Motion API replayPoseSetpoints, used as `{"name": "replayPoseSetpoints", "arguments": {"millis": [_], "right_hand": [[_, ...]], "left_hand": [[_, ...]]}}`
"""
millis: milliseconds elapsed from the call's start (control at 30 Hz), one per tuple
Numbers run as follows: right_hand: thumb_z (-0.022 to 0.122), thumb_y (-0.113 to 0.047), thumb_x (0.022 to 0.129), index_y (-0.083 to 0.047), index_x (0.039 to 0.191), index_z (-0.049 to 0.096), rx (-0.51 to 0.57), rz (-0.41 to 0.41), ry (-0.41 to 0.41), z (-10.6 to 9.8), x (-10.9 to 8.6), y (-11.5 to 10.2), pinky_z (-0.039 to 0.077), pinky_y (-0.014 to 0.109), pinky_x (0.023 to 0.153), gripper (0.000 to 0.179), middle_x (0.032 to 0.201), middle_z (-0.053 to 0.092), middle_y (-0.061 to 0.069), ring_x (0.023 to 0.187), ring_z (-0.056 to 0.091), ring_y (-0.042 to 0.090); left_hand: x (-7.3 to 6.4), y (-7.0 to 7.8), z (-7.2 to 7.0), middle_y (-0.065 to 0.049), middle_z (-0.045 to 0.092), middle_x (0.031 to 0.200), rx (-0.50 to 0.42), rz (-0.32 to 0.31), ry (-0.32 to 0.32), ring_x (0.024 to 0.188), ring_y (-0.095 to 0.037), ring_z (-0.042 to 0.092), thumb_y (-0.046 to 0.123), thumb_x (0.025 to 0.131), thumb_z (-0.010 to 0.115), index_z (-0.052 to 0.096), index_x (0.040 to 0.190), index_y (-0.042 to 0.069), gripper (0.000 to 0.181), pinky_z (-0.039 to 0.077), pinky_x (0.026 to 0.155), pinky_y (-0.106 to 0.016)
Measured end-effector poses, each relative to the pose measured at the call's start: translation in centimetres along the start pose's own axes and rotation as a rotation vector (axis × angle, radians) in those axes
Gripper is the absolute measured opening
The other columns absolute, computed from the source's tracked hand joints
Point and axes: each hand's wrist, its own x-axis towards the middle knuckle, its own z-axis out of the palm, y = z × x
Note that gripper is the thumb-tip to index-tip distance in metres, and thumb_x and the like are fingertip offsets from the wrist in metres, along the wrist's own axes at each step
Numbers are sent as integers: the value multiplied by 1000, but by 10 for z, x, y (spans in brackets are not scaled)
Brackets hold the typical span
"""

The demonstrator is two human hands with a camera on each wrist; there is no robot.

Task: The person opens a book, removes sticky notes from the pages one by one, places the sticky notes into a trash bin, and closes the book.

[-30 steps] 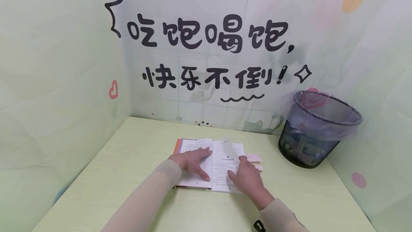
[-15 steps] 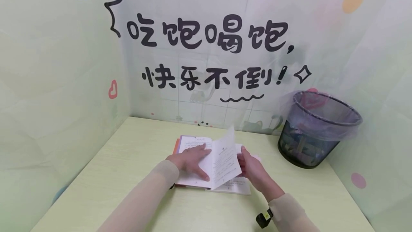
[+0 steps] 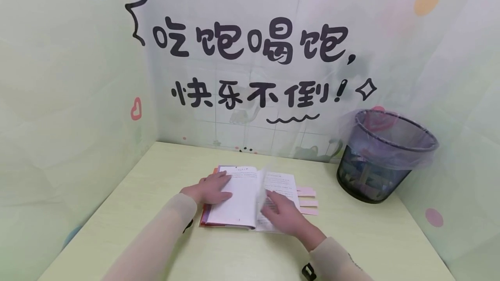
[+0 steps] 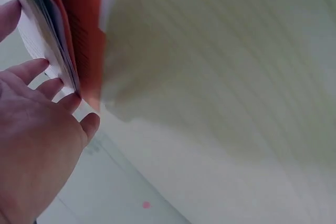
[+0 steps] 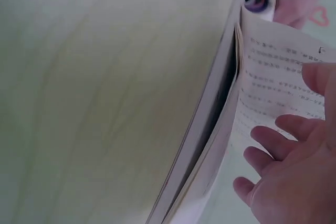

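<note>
An open book lies on the table, with an orange and purple cover edge at its left. My left hand rests on the left page near its outer side, fingers extended. In the left wrist view, its fingertips lie along the page edges above the orange cover. One page stands nearly upright near the spine. My right hand is beside that page, over the right half. The right wrist view shows its fingers loosely bent against printed paper.
Pink tabs stick out from the book's right edge. A dark mesh wastebasket with a purple-tinted liner stands at the back right. Printed sheeting walls the table at the back and both sides.
The page has lifted from the right side and swung left to near the spine, my right hand moving with it. My left hand has slid left toward the book's outer edge.
</note>
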Motion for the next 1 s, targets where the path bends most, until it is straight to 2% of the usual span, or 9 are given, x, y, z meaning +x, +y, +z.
{"name": "replayPoseSetpoints", "arguments": {"millis": [100, 233, 567, 700, 800, 933, 1000], "right_hand": [[61, -50, 110, -14, 170, 42, -98, -38, -73, 5, 0, -5, 19, 72, 134, 72, 174, 44, 16, 164, 34, 47], [63, -53, 108, -21, 170, 44, -160, -58, -133, 10, -2, -10, 9, 77, 133, 72, 178, 39, 12, 167, 29, 45], [63, -53, 108, -29, 162, 56, -268, -82, -159, 15, -6, -24, 11, 80, 131, 60, 179, 37, 10, 167, 28, 46], [64, -51, 107, -30, 160, 59, -324, -83, -156, 17, -6, -28, 15, 81, 130, 57, 178, 39, 11, 165, 32, 47], [66, -51, 106, -29, 158, 60, -356, -84, -147, 19, -5, -30, 17, 82, 128, 57, 177, 40, 12, 163, 35, 48], [66, -51, 106, -29, 158, 61, -391, -77, -137, 22, -5, -32, 20, 82, 128, 57, 177, 40, 12, 162, 38, 48], [66, -51, 106, -29, 158, 61, -402, -73, -134, 23, -5, -34, 21, 81, 128, 57, 177, 40, 12, 161, 39, 47]], "left_hand": [[-1, -11, 1, -19, 22, 183, -23, -34, 14, 169, -47, 19, 46, 107, 61, 35, 172, 11, 79, 15, 133, -76], [-4, -20, 1, -20, 19, 184, -63, -44, 48, 170, -47, 17, 43, 106, 60, 36, 173, 12, 77, 13, 133, -77], [-12, -25, -4, -27, 16, 182, -64, -72, 78, 169, -51, 15, 30, 105, 53, 33, 173, 8, 74, 13, 133, -77], [-12, -21, -6, -30, 16, 181, -53, -54, 134, 167, -53, 17, 25, 107, 51, 33, 172, 3, 70, 15, 133, -77], [-12, -14, -9, -34, 18, 178, -64, -19, 180, 165, -56, 20, 15, 104, 51, 35, 169, -2, 69, 18, 132, -76], [-8, -4, -9, -32, 20, 179, -79, 16, 177, 166, -53, 21, 5, 99, 51, 36, 169, -1, 72, 19, 133, -73], [-5, 1, -7, -29, 21, 180, -70, 18, 163, 167, -51, 21, 5, 99, 54, 37, 169, 1, 72, 20, 134, -71]]}}
